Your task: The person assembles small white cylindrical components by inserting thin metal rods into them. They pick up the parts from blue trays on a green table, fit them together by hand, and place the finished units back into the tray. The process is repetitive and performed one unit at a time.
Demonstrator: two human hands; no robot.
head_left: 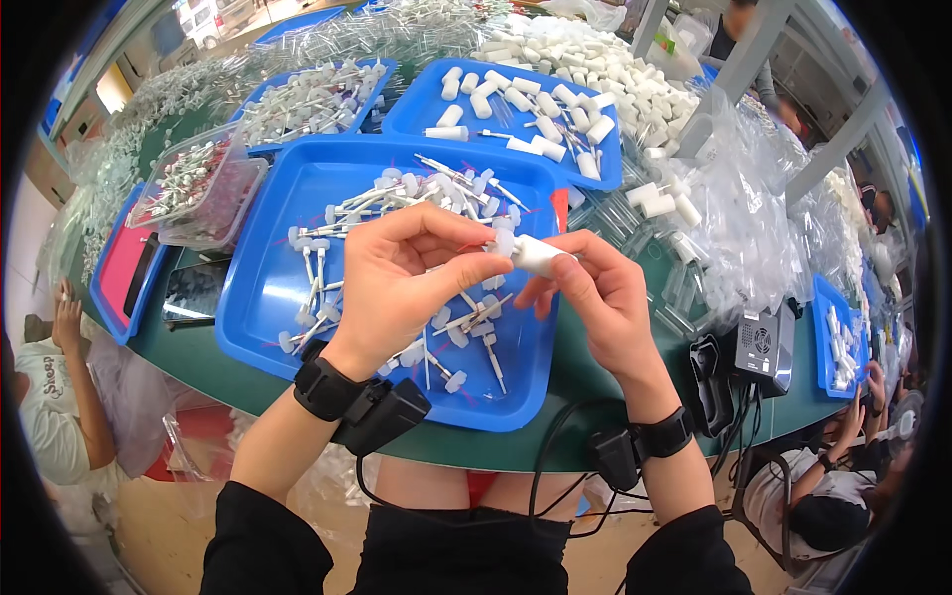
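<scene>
Above the large blue tray [268,198], my left hand [412,283] pinches a small translucent white plastic cap [504,242] between thumb and fingertips, with a bit of red wire beside it. My right hand [605,293] is closed on a white cylinder [536,256] between thumb and index finger. The cap and cylinder are end to end; whether they are joined I cannot tell. Under my hands, the tray holds many white rod parts with translucent caps [486,332] and thin red wires.
Behind is a blue tray [407,117] of white cylinders, with a pile of cylinders [565,45] beyond. Clear tubes [679,297] and plastic bags [734,188] lie right, near a black power box [764,347]. Left are a parts tub [198,188] and phone [193,291]. Other people sit at both sides.
</scene>
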